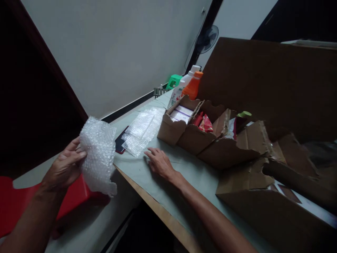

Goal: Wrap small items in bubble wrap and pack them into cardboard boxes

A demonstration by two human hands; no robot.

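- Left hand (64, 168): grip closed around a crumpled wad of clear bubble wrap (98, 154), held in the air off the near-left edge of the desk (189, 172).
- Right hand (159, 162): grip holds nothing; palm down, fingers spread flat on the grey-green desk surface.
- A flat sheet of clear bubble wrap (143, 130) lies on the desk just beyond the right hand, partly covering a dark phone with a red edge (120, 143).
- Torn brown cardboard boxes (210, 135) stand near the right hand; an orange plastic bottle (193, 86) stands behind them.
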